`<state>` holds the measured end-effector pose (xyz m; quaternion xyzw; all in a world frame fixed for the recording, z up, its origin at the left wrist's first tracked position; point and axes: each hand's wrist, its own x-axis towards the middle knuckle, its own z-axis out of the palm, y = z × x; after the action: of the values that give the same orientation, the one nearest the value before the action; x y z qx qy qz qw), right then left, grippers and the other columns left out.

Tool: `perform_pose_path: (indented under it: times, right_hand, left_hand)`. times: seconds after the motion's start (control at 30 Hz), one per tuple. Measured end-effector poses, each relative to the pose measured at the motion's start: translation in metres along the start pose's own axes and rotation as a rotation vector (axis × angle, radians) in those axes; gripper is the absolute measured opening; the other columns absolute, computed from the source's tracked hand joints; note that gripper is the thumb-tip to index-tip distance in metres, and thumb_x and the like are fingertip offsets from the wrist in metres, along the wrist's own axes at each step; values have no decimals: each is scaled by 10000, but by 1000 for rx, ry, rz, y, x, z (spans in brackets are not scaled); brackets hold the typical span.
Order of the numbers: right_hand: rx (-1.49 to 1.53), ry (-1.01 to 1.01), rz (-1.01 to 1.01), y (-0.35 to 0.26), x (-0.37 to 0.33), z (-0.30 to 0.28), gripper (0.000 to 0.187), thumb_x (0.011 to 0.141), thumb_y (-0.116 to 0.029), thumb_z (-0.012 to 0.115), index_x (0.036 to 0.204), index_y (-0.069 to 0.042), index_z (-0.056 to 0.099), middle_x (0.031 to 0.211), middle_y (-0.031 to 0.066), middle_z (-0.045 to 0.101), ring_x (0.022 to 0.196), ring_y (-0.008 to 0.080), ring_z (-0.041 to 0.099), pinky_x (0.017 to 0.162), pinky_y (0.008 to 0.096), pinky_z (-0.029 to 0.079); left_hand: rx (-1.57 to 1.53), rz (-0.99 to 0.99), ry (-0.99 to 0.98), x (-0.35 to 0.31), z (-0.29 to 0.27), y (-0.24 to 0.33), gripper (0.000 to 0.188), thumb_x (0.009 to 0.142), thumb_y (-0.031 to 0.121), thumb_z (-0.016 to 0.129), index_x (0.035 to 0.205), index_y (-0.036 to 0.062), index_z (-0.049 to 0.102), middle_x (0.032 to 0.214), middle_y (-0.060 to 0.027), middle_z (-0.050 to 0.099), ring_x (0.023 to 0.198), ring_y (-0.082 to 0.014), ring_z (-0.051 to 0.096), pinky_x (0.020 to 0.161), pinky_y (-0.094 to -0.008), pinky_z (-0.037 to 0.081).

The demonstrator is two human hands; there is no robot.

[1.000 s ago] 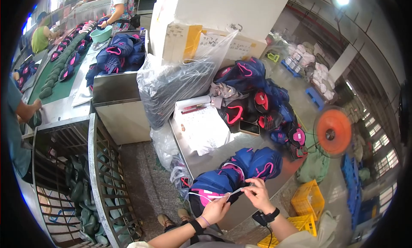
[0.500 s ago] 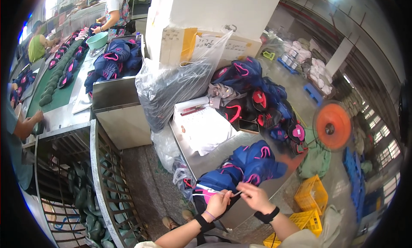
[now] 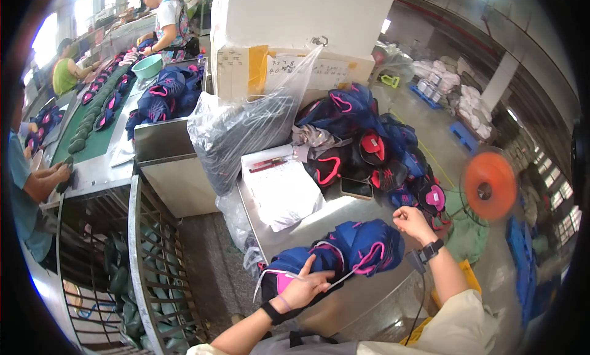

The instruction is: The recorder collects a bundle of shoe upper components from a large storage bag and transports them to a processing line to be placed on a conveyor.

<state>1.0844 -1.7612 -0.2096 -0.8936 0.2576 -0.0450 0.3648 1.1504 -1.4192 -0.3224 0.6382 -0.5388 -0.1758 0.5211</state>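
Note:
A bundle of navy-blue shoe uppers [image 3: 367, 239] with pink trim lies near the front of the metal table. A thin white cord [image 3: 343, 277] runs across it. My left hand [image 3: 302, 288] rests over the bundle's left part, fingers stretched out and spread, with the cord passing by them. My right hand [image 3: 413, 223] is raised just past the bundle's right end. Its fingers are curled together, and what they hold, if anything, does not show.
White paper sheets [image 3: 286, 198] and a phone [image 3: 357, 189] lie on the metal table [image 3: 258, 223]. More shoe uppers [image 3: 350, 109] are heaped behind. A barred metal cart [image 3: 144, 250] stands left, an orange fan [image 3: 490, 185] right. Other people [image 3: 167, 23] work at the far-left line.
My hands were close together at the cord over the bundle. My right hand has moved away to the right and up, while my left has spread its fingers over the bundle.

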Motion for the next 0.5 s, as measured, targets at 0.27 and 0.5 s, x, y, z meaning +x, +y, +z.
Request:
perform_pose_path:
  times: [0.27, 0.5]
  right_hand:
    - [-615, -492, -392, 181, 146, 34, 196, 679, -139, 627, 818, -1, 633, 711, 151, 634, 651, 263, 623, 597, 355, 480]
    - [-680, -327, -613, 86, 197, 73, 157, 737, -196, 575, 786, -56, 627, 763, 126, 620, 776, 306, 606, 666, 393, 483]
  left_hand:
    - [-743, -357, 116, 10, 24, 49, 377, 972, 214, 299, 804, -31, 531, 905, -131, 626, 910, -190, 565, 830, -272, 421]
    - [-619, -493, 246, 51, 66, 62, 293, 957, 178, 369, 988, -25, 578, 902, -68, 624, 953, -134, 548, 827, -268, 424]
